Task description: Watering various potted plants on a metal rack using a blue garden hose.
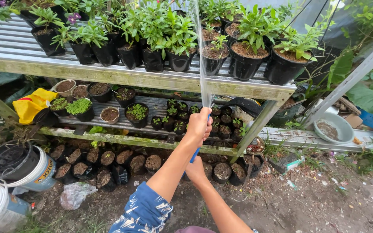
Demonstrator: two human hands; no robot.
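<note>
Hose, blue and slim, runs up between your two hands in front of a tiered plant shelf, and a thin jet of water shoots straight up from its tip toward the top tier. Your left hand, arm in a blue patterned sleeve, is wrapped tight around the hose's upper end, fingers fully curled over it. Your right hand sits lower, closed around the hose just beneath; only a short blue stretch shows between the two grips. One hose and one water jet are visible. On the top tier stand roughly ten black pots of leafy green plants. The middle tier holds about eight wider pots and a cluster of many small black seedling pots, too many to count surely. Two white buckets stand on the ground at left, and one yellow bag lies on the middle tier.
</note>
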